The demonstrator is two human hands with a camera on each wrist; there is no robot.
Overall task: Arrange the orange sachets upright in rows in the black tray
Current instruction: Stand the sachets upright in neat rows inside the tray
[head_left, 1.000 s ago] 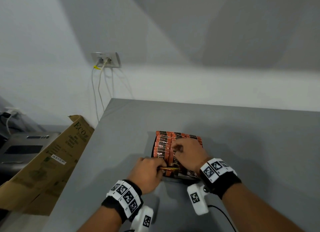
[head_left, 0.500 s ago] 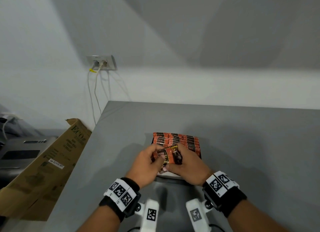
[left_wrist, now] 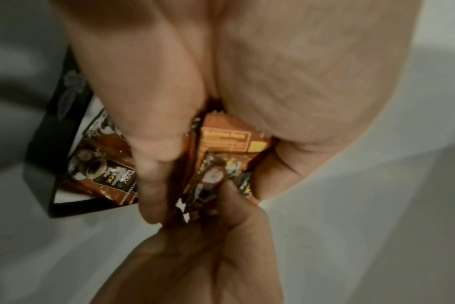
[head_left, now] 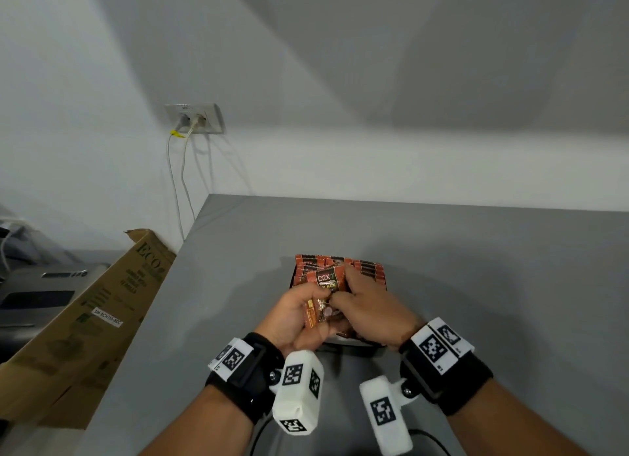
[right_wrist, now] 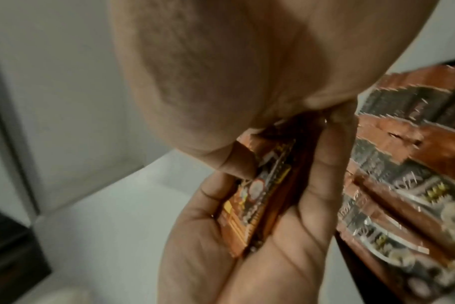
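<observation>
Both hands hold a small bunch of orange sachets (head_left: 327, 283) just above the near end of the black tray (head_left: 354, 342). My left hand (head_left: 315, 302) grips the bunch from the left, and my right hand (head_left: 343, 297) pinches it from the right. The front sachet stands upright with its label towards me. Behind the hands, rows of upright sachets (head_left: 360, 266) fill the far part of the tray. The left wrist view shows the held sachets (left_wrist: 226, 142), the tray wall (left_wrist: 39, 160) and a loose sachet (left_wrist: 104, 174) lying flat inside. In the right wrist view the rows (right_wrist: 403, 185) sit to the right of the held bunch (right_wrist: 257, 195).
The tray sits on a grey table (head_left: 493, 285) whose left edge runs close to my left arm. A cardboard box (head_left: 88, 319) leans beside that edge, with a grey device (head_left: 41, 285) behind it. A wall socket (head_left: 194, 118) with cables hangs above the table's far left corner.
The hands came together at the tray's near end and lifted a bunch of sachets. The bunch has turned from lying flat to standing with its label facing me.
</observation>
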